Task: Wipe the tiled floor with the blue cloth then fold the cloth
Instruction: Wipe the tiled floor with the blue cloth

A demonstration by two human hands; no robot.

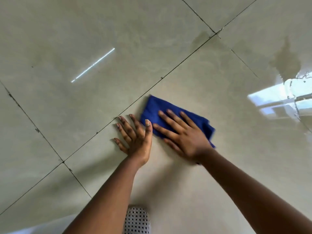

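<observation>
A blue cloth lies bunched flat on the glossy beige tiled floor, just right of a dark grout line. My right hand presses down on the cloth, palm flat and fingers spread, covering its near half. My left hand rests flat on the bare tile beside the cloth, fingers spread, thumb tip touching the cloth's left edge. The cloth's right end is motion-blurred.
Dark grout lines cross the floor diagonally. A wet patch darkens the tile at the upper right, next to a bright window reflection. A white garment with black dots shows at the bottom edge.
</observation>
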